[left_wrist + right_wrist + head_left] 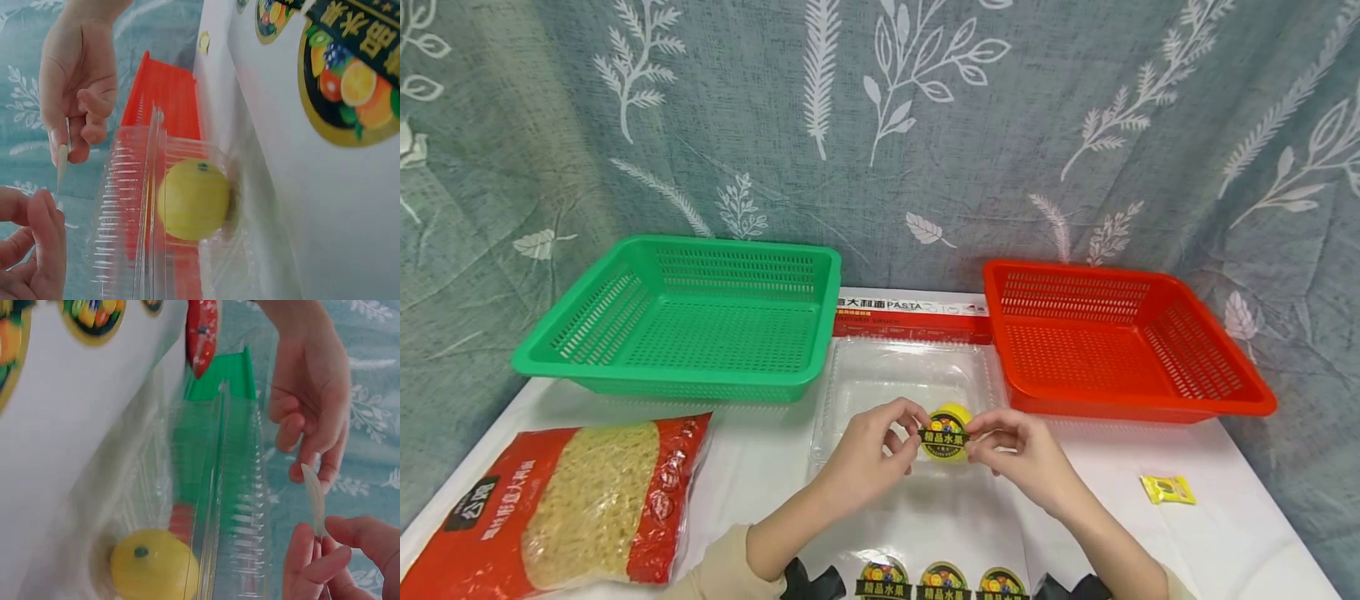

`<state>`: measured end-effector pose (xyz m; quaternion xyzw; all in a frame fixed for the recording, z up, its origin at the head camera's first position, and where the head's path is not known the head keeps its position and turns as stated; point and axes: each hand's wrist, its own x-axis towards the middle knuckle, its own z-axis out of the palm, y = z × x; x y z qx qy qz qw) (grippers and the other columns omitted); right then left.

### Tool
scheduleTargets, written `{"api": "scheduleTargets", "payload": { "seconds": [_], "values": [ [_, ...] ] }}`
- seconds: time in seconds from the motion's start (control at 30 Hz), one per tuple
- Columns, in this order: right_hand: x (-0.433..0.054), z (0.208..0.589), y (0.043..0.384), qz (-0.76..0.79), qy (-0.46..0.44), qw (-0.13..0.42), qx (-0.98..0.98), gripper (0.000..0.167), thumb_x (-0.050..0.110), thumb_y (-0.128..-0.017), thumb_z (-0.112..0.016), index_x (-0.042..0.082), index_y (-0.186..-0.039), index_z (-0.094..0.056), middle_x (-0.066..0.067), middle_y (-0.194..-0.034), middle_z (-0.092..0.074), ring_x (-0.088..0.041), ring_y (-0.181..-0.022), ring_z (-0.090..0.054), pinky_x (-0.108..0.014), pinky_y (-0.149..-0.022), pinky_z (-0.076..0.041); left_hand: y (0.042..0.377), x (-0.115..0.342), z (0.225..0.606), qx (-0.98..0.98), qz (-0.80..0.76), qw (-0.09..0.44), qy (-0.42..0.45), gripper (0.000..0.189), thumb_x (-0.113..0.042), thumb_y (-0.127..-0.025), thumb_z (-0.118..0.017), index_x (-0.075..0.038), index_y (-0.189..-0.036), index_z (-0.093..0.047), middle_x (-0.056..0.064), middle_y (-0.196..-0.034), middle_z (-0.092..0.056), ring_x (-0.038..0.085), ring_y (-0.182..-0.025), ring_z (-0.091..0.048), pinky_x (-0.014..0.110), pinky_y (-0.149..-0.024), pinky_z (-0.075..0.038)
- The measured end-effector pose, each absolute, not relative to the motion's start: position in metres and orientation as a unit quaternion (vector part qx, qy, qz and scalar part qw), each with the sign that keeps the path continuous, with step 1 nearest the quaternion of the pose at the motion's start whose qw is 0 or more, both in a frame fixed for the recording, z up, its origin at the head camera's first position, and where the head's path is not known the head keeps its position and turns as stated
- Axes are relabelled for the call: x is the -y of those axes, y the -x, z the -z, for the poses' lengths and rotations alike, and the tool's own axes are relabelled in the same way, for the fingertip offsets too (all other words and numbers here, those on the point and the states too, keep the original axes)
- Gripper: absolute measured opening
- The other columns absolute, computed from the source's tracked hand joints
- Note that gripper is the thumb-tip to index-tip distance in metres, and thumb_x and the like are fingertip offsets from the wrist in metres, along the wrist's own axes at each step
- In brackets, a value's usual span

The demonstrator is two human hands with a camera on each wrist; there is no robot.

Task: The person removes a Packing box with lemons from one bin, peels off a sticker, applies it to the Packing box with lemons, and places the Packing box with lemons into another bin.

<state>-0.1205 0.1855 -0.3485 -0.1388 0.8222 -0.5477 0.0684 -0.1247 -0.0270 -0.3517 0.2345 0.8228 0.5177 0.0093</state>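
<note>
Pinching opposite edges, left hand (pixel 880 437) and right hand (pixel 1021 447) hold the label (pixel 945 437) above the clear box (pixel 872 367), yellow fruit (pixel 195 201) inside that box; best keep fingertips light, label level and taut, no creasing.

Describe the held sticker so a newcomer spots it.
Find the clear box between the green basket and red basket. Above it, left hand and right hand pinch a round sticker. Unlike the stickers on the white sheet, it's midair.

A grey-green, white leaf-patterned curtain (pixel 850 183) hangs in soft folds behind the white table (pixel 1225 533).
</note>
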Motion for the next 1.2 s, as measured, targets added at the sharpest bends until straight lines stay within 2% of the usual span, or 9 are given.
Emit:
{"api": "scheduleTargets", "payload": {
  "seconds": [0.27,0.5,0.7,0.9,1.2],
  "values": [
    [-0.178,0.346,0.133,0.519,0.139,0.064,-0.841,0.021,0.004,-0.079,-0.069,-0.003,-0.098,-0.062,-0.011,-0.084,-0.064,-0.020,-0.063,-0.062,-0.021,-0.043,-0.040,0.131,0.027,0.353,-0.858,-0.453,-0.048,-0.235,0.017,-0.003,-0.081,-0.064,-0.008,-0.098,-0.061,-0.002,-0.082,-0.054,0.004,-0.058,-0.048,0.020,-0.053,-0.045],
    [-0.173,0.341,0.144,0.524,0.138,0.056,-0.839,0.022,-0.001,-0.078,-0.068,-0.003,-0.099,-0.064,-0.012,-0.087,-0.064,-0.029,-0.062,-0.063,-0.027,-0.054,-0.051,0.137,0.027,0.348,-0.871,-0.432,-0.078,-0.223,0.020,-0.006,-0.079,-0.068,-0.008,-0.098,-0.062,-0.002,-0.083,-0.053,0.004,-0.056,-0.047,0.018,-0.051,-0.043],
    [-0.169,0.341,0.155,0.505,0.137,0.042,-0.852,0.021,0.001,-0.078,-0.068,-0.002,-0.099,-0.066,-0.011,-0.087,-0.065,-0.019,-0.062,-0.061,-0.024,-0.058,-0.052,0.144,0.027,0.347,-0.890,-0.388,-0.122,-0.208,0.020,-0.009,-0.078,-0.069,-0.010,-0.097,-0.064,-0.004,-0.084,-0.055,0.004,-0.055,-0.046,0.017,-0.048,-0.040],
    [-0.160,0.343,0.168,0.472,0.142,0.016,-0.870,0.021,0.002,-0.077,-0.069,-0.001,-0.098,-0.068,-0.009,-0.083,-0.066,-0.015,-0.061,-0.058,-0.023,-0.055,-0.051,0.153,0.027,0.350,-0.905,-0.350,-0.152,-0.186,0.021,-0.013,-0.076,-0.072,-0.009,-0.096,-0.065,-0.003,-0.082,-0.057,0.007,-0.054,-0.045,0.018,-0.044,-0.036],
    [-0.154,0.347,0.183,0.442,0.133,0.008,-0.887,0.022,0.003,-0.078,-0.068,0.001,-0.100,-0.069,-0.007,-0.082,-0.066,-0.015,-0.061,-0.055,-0.023,-0.054,-0.048,0.160,0.027,0.351,-0.924,-0.316,-0.148,-0.157,0.023,-0.017,-0.076,-0.072,-0.010,-0.097,-0.066,-0.002,-0.081,-0.058,0.011,-0.058,-0.048,0.020,-0.045,-0.036]
  ]
}}
